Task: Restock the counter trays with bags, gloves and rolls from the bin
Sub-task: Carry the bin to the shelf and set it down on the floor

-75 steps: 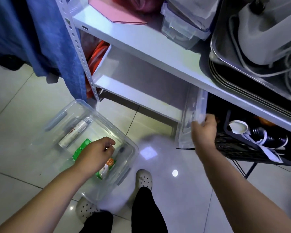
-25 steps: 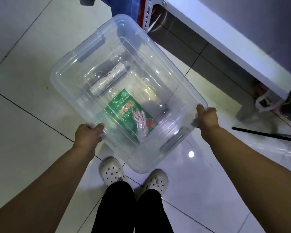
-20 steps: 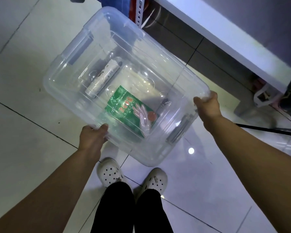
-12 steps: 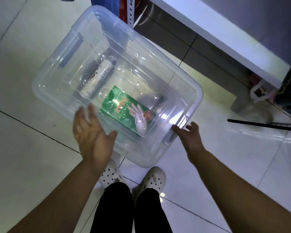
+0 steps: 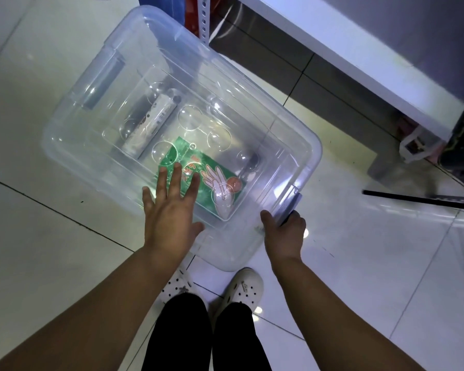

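Bin: the clear lidded bin point(image 5: 292, 145) sits on the tiled floor just in front of your shoes; every place below is given from it.
Lid: it looks closed over the bin, so nothing can come out yet.
Left hand: your left hand point(image 5: 169, 212) lies flat on the lid near the bin's near edge, fingers spread wide, holding nothing.
Right hand: your right hand point(image 5: 284, 231) is at the bin's near right corner, fingers curled around the grey latch point(image 5: 289, 207).
Glove pack: the green glove pack point(image 5: 212, 180) lies inside the bin on its floor, partly under your left fingers.
Roll: a white roll point(image 5: 150, 124) lies inside toward the bin's far left side.
Bags: I cannot tell whether any are in the bin.
Risk, latch: if you pull it hard with one corner only, the light bin may slide or tip toward you.
Risk, lid: the far latch point(image 5: 102, 84) may stay clipped, so the lid could flex and snap back.
Risk, shelf: the white shelf point(image 5: 359, 62) edge stands near the bin's far side; a swinging lid may hit it.
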{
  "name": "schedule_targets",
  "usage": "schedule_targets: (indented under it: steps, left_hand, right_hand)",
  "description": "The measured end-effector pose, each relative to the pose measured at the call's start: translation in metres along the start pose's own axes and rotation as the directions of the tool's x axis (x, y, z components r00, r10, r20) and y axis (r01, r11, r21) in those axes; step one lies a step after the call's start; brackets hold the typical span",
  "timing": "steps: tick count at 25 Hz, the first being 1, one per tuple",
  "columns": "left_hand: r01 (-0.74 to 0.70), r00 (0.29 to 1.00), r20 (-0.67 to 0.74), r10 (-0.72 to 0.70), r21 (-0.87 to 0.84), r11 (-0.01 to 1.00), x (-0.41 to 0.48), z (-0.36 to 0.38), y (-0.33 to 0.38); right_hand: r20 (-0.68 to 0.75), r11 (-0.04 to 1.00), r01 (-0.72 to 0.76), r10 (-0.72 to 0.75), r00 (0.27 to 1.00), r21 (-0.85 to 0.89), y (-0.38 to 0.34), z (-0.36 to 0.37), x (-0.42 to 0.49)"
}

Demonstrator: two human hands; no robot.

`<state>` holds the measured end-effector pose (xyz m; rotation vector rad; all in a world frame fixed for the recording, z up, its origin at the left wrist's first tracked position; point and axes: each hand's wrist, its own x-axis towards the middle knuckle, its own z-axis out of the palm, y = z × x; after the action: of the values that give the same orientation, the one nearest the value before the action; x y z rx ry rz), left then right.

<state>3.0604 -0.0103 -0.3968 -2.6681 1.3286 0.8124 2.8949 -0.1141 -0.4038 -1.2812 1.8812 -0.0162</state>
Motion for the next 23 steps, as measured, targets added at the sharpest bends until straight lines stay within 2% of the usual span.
schedule_targets:
  steps: [2, 6, 7, 8, 9, 11, 13, 15, 16, 18, 19, 21, 23]
  left_hand:
    - [-0.003, 1.000, -0.020, 0.003, -0.018, 1.000, 0.000, 0.002, -0.001]
    - [-0.041, 0.998, -0.042, 0.042, 0.024, 0.999, -0.004, -0.003, -0.002]
    - [-0.063, 0.996, -0.064, 0.065, 0.027, 0.998, -0.004, -0.009, -0.005]
    - [-0.082, 0.991, -0.105, 0.082, 0.002, 0.997, -0.001, -0.017, -0.011]
    - [-0.086, 0.984, -0.158, 0.077, -0.052, 0.995, 0.006, -0.026, -0.020]
    - [-0.050, 0.964, -0.267, 0.004, -0.168, 0.985, 0.031, -0.045, -0.050]
    - [0.056, 0.931, -0.342, -0.131, -0.220, 0.974, 0.064, -0.067, -0.088]
    - [0.164, 0.886, -0.381, -0.264, -0.276, 0.947, 0.098, -0.088, -0.128]
    - [0.191, 0.877, -0.376, -0.297, -0.294, 0.936, 0.112, -0.094, -0.142]
    - [0.232, 0.890, -0.316, -0.329, -0.307, 0.923, 0.139, -0.103, -0.167]
    - [0.250, 0.904, -0.240, -0.354, -0.375, 0.892, 0.153, -0.106, -0.176]
    - [0.343, 0.914, 0.042, -0.403, -0.606, 0.717, 0.173, -0.111, -0.186]
    - [0.438, 0.895, 0.311, -0.321, -0.750, 0.495, 0.184, -0.119, -0.197]
  right_hand:
    - [-0.064, 0.998, 0.035, -0.038, 0.997, -0.052, -0.002, 0.006, -0.004]
    - [-0.109, 0.996, 0.006, -0.016, 0.994, -0.084, -0.010, 0.005, -0.010]
    - [-0.159, 0.987, 0.080, -0.101, 0.982, -0.136, -0.016, 0.004, -0.013]
    - [-0.197, 0.955, 0.207, -0.249, 0.948, -0.211, -0.026, 0.004, -0.015]
    - [-0.190, 0.887, 0.355, -0.419, 0.888, -0.297, -0.039, 0.007, -0.016]
    - [-0.015, 0.695, 0.605, -0.661, 0.750, -0.390, -0.072, 0.025, -0.015]
    - [0.210, 0.512, 0.767, -0.761, 0.614, -0.386, -0.109, 0.051, -0.013]
    - [0.341, 0.330, 0.850, -0.809, 0.479, -0.411, -0.143, 0.083, -0.012]
    - [0.382, 0.262, 0.863, -0.814, 0.438, -0.432, -0.154, 0.094, -0.012]
    - [0.444, 0.186, 0.860, -0.793, 0.417, -0.476, -0.169, 0.116, -0.011]
    - [0.461, 0.159, 0.846, -0.780, 0.424, -0.508, -0.170, 0.122, -0.009]
    - [0.469, 0.103, 0.815, -0.774, 0.425, -0.570, -0.166, 0.125, -0.005]
    - [0.462, 0.070, 0.799, -0.784, 0.414, -0.597, -0.164, 0.128, -0.003]
